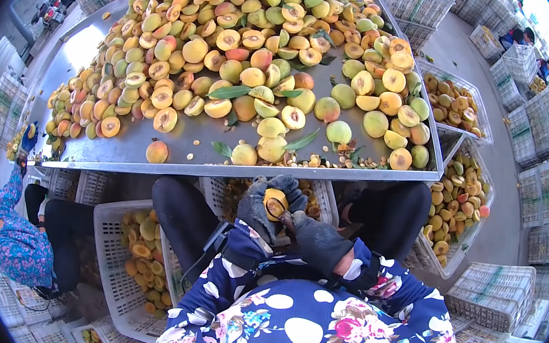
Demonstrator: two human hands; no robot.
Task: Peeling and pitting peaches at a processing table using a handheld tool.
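Note:
Low in front of my body, just below the table edge, my left hand [255, 209] in a dark grey glove cups a yellow peach half [275, 203], cut side towards me. My right hand [321, 242], gloved too, grips a small pitting tool [287, 219]. Its thin curved blade lies against the flesh of that half; the handle is mostly hidden by my fingers. Beneath my hands stands a plastic crate [330, 203] with peach halves in it, partly covered by my hands. Above them, a metal table [234, 171] bears a large heap of peaches [228, 39], many of them halved.
Loose pits [306, 162] and leaves lie along the table's raised front rim. Crates of peaches stand at my left [105, 254] and right [463, 254]. A co-worker [22, 244] sits at the left, a blue-gloved hand at the table's corner. Stacked crates [491, 293] line the right side.

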